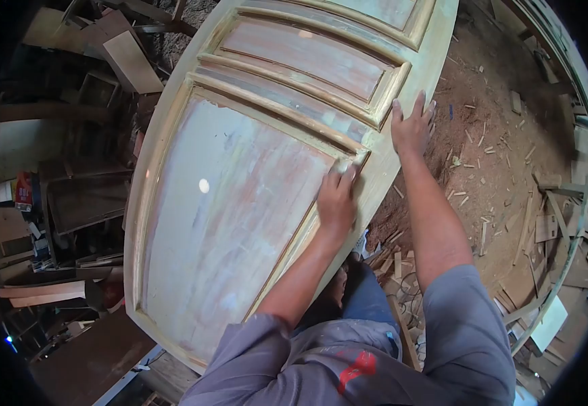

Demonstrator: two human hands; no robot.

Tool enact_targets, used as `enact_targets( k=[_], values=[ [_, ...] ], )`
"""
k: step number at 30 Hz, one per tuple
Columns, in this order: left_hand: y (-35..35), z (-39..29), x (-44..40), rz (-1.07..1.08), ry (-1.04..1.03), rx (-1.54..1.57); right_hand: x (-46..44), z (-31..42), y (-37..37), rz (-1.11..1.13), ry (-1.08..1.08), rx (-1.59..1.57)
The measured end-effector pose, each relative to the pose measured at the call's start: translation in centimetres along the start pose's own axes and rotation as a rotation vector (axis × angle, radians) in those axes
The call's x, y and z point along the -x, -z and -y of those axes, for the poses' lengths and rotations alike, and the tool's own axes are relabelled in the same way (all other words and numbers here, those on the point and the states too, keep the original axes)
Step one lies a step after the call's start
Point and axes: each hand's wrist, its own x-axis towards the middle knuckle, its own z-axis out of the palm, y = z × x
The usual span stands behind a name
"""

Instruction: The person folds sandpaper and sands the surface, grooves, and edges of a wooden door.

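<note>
A large wooden panel door (233, 196) with raised mouldings and pale, patchy surfaces lies in front of me. My left hand (336, 203) is at the corner of the biggest panel's moulding (284, 116), its fingers bent and pressed together. Whatever may be under those fingertips is hidden. Farther up, on the door's right edge, my right hand (413, 130) rests with its fingers apart and holds nothing.
Wood scraps and sticks (486, 237) litter the brown dirt floor (469, 135) at the right. Boards (131, 61) and dark wooden frames (87, 199) crowd the left side. A red container (24, 191) stands among them. A curved pale strip (564, 264) runs along the far right.
</note>
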Motion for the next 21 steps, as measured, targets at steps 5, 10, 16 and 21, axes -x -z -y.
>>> enact_targets(
  k=[5, 10, 16, 21],
  values=[
    [1.9, 1.5, 3.9, 0.009, 0.016, -0.080, 0.1, 0.6, 0.7, 0.018, -0.003, -0.007],
    [-1.5, 0.3, -1.0, -0.030, -0.010, -0.059, -0.2, 0.6, 0.6, 0.023, -0.007, -0.012],
    [1.1, 1.0, 2.6, 0.106, -0.032, -0.128, 0.2, 0.4, 0.6, 0.034, -0.001, 0.002],
    [1.0, 1.9, 2.4, 0.127, -0.173, -0.133, 0.0, 0.9, 0.8, 0.049, -0.018, 0.003]
  ],
)
